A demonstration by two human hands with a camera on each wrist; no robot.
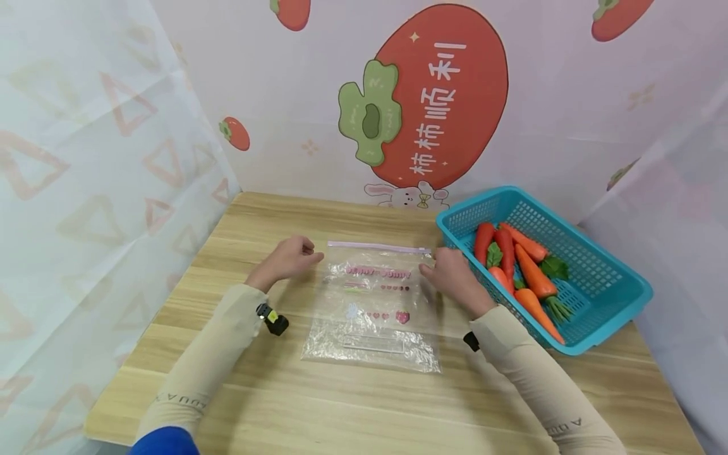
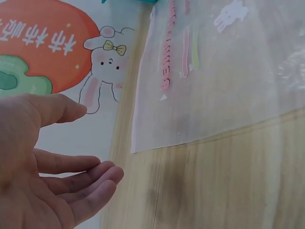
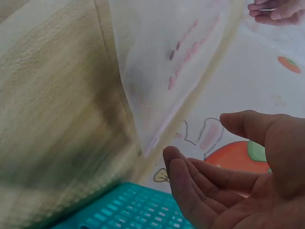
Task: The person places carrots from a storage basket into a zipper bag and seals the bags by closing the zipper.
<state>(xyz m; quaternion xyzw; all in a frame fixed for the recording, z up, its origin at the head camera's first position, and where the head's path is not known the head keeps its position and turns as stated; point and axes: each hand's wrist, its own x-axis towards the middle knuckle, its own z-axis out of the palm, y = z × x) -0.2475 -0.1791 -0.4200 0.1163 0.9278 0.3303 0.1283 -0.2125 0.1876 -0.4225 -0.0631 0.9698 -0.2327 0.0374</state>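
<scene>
A clear plastic zipper bag (image 1: pixel 375 297) with pink lettering and small printed pictures lies flat on the wooden table, its pale purple zip strip (image 1: pixel 378 247) along the far edge. My left hand (image 1: pixel 291 258) is just off the bag's upper left corner, fingers loosely bent around nothing; the left wrist view shows a gap between thumb and fingers. At the upper right corner, near the zip's end, my right hand (image 1: pixel 455 277) hovers. Its thumb and fingers (image 3: pixel 190 176) are apart and hold nothing in the right wrist view.
On the right stands a blue perforated basket (image 1: pixel 603 284) close beside my right hand. Inside it lie several carrots (image 1: pixel 534 272) and red peppers (image 1: pixel 485 241) with green leaves. A printed cloth (image 1: pixel 307 170) hangs behind the table (image 1: pixel 318 411), and another on each side.
</scene>
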